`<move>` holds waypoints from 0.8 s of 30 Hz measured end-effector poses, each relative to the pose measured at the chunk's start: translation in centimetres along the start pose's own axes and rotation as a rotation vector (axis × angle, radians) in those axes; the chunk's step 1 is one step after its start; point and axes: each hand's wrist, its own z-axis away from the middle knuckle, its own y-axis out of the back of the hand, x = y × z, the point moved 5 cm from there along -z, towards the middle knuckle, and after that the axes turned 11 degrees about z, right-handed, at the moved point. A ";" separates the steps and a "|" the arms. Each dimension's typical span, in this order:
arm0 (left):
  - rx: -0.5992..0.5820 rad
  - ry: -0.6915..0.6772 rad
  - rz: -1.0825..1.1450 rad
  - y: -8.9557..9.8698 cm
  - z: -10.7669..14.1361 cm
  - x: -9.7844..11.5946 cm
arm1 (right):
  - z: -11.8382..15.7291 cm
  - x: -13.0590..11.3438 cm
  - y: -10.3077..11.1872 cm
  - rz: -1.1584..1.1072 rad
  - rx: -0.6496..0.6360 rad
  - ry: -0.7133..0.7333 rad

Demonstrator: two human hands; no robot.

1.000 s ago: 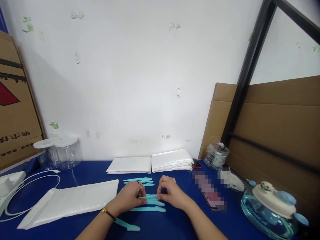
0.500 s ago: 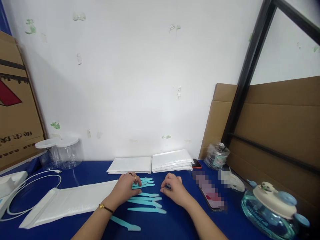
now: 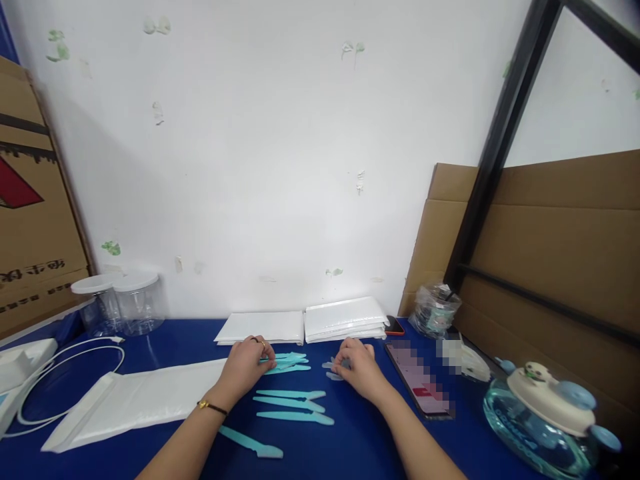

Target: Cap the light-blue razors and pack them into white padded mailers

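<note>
My left hand [image 3: 247,363] is closed at the handle ends of a small bunch of turquoise eyebrow razors [image 3: 287,362], thumb and forefinger pinching one of them. My right hand [image 3: 357,365] bends down over several small clear plastic pieces [image 3: 333,367], which look like blade caps. Its fingertips are pressed together there, and what lies between them is partly hidden. Nearer to me, several more razors [image 3: 295,417] lie side by side on the blue table, heads to the right. One further razor [image 3: 253,443] lies tilted beside my left forearm.
A white padded mailer [image 3: 135,400] lies left of my left arm. Two stacks of white mailers [image 3: 345,320] stand against the wall. A phone [image 3: 420,387] and a blue-tinted bottle [image 3: 543,417] are on the right; clear jars [image 3: 137,307] and a white cable [image 3: 70,347] are on the left.
My left hand has moved slightly away from me, and one razor from the near row has joined the far bunch. My right hand has shifted right, and the clear pieces now show.
</note>
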 end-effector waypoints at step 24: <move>-0.038 0.025 -0.023 0.6 0.0 -0.7 | 0.3 1.0 0.7 -0.037 -0.003 -0.064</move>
